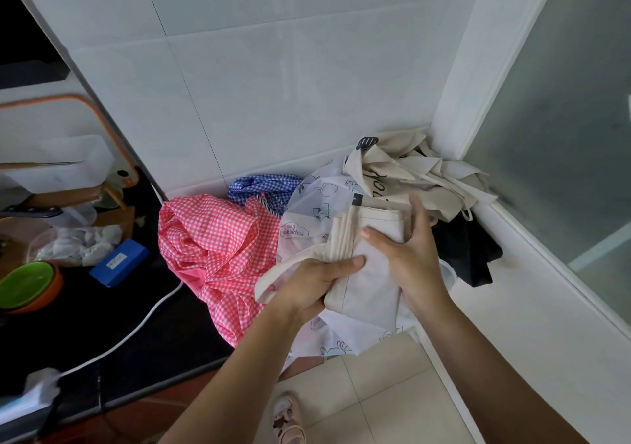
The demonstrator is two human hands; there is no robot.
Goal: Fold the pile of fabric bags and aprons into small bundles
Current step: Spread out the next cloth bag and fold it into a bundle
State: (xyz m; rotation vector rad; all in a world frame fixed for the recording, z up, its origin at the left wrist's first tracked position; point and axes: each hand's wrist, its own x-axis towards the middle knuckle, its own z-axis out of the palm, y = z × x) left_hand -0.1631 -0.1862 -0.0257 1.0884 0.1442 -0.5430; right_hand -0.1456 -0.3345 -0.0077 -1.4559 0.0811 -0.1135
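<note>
A folded cream canvas bag (370,283) is held above the pile at the counter's right corner. My left hand (316,281) grips its left edge and straps, thumb on top. My right hand (408,252) grips its right side, thumb across the front and fingers behind the top edge. Under it lies a white printed plastic apron (309,218). A pink checked apron (218,249) spreads to the left, a blue checked cloth (263,187) behind it. More cream bags (420,170) and a black fabric (467,252) are heaped in the corner.
The dark counter (143,324) carries a blue box (119,262), a white cable (136,324), green and orange bowls (29,284) and a plastic bag (78,245). A white tiled wall (273,84) stands behind, a frosted glass panel (563,119) to the right. Beige floor tiles (386,392) lie below.
</note>
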